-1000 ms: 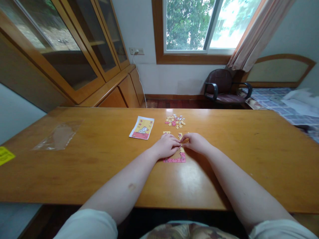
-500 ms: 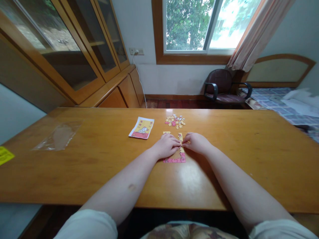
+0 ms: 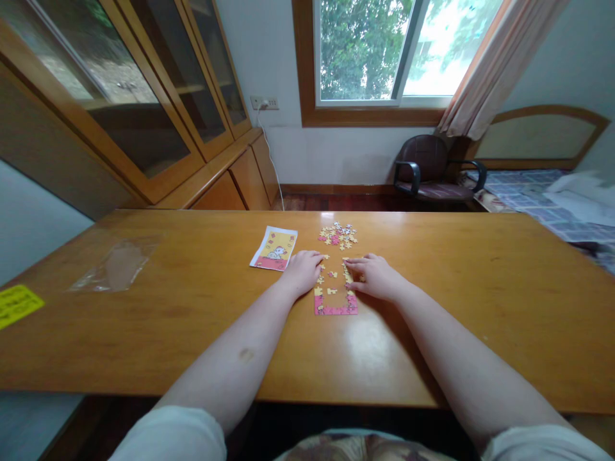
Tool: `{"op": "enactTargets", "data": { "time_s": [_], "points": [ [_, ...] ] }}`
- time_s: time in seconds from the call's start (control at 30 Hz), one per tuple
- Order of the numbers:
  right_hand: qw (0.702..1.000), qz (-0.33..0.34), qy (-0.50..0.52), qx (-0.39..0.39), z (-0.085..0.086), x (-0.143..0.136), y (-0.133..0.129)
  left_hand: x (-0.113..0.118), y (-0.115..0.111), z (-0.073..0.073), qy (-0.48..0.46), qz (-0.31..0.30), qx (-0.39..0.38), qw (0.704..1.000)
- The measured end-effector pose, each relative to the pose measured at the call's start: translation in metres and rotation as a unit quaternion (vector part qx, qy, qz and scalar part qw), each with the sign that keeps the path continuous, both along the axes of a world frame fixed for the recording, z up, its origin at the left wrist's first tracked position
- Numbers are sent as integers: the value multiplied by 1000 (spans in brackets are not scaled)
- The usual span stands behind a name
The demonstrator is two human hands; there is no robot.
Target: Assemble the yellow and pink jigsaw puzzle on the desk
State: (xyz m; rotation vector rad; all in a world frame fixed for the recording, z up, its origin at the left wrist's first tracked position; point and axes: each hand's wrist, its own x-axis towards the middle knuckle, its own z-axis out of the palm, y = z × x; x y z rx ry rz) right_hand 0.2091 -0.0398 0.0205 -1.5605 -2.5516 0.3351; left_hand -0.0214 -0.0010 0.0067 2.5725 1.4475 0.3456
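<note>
Jigsaw puzzle border (image 3: 336,310) lies on the wooden table (image 3: 432,333) between our hands, its pink row nearest us. Our left hand (image 3: 303,272) rests at its left side, our right hand (image 3: 376,276) at its right, both grips released (right thumb and fingers spread along the edge). Two loose puzzle pieces (image 3: 332,274) sit between them; the jigsaw heap (image 3: 339,237) lies beyond both, the picture card (image 3: 276,246) just beside our left.

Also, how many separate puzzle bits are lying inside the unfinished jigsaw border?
2: the farther bit lies between the left hand and the right hand; the nearer bit lies closer to the pink jigsaw edge. Each may be joined pieces; the hands might hide more.
</note>
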Motion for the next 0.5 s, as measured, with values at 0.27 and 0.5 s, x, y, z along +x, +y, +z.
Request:
{"op": "enactTargets", "data": {
  "time_s": [0.27, 0.5],
  "points": [
    [1000, 3, -7, 21, -8, 2, 3, 1, 0, 2, -8, -19, -2, 1000],
    [999, 26, 22, 26, -7, 3, 3, -2, 2, 7, 6, 8, -8, 1000]
  ]
}}
